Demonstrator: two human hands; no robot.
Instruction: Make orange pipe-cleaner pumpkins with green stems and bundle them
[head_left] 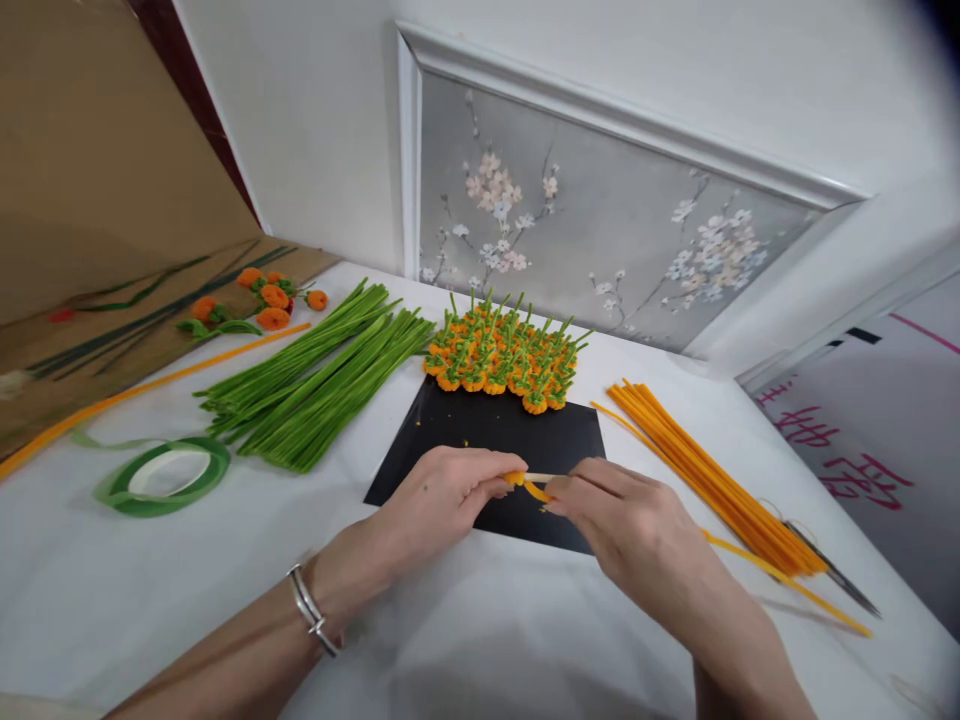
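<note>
Over the black mat (409,440), my left hand (442,490) pinches one end of an orange pipe cleaner (537,492), which is coiled around a thin pale stick (537,477). My right hand (626,510) is closed around the stick and the pipe cleaner on the other side. From beneath my right hand a length of orange pipe cleaner (787,582) trails out to the right. Just behind my hands, at the mat's far edge, stands a dense cluster of small orange pipe-cleaner pumpkins (495,385) with green stems pointing up.
Green pipe cleaners (322,390) lie bundled at left, behind a roll of green tape (217,470). At right are a bundle of orange pipe cleaners (697,470) and a dark pointed tool (855,592). Orange flower-like pieces (274,297) sit on brown cardboard (112,150) at far left.
</note>
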